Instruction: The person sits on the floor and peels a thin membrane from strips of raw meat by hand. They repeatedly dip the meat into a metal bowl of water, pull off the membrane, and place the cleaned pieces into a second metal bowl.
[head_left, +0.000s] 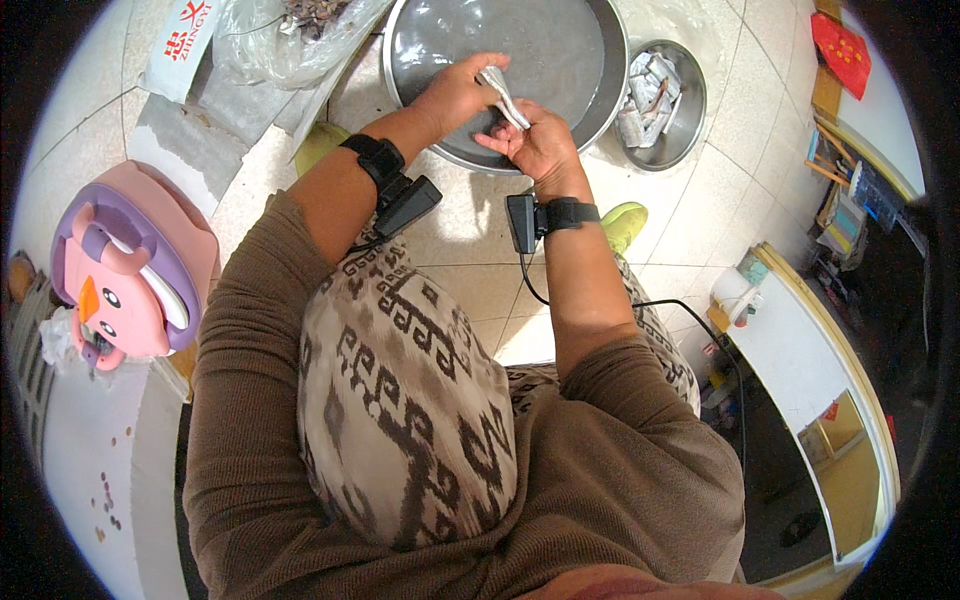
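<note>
A silvery strip of fish (504, 96), likely a piece of hairtail, is held slanting between my two hands. My left hand (456, 91) pinches its upper end between thumb and fingers. The lower end rests in my right hand (546, 141), against the thumb and palm, with the fingers curled toward the left. Both hands are over the near side of a large round metal basin (621, 52) with greyish water (536, 45) in it. To the right, a smaller oval-looking steel bowl (694, 124) holds several silvery fish pieces (651, 94).
At upper left, a clear plastic bag (259, 56) with dark scraps lies beside flattened cardboard (206, 131). A pink and purple child's potty seat (135, 262) stands at left. Black devices are strapped to both wrists; a black cable (686, 304) trails right. A cabinet (787, 337) is at right.
</note>
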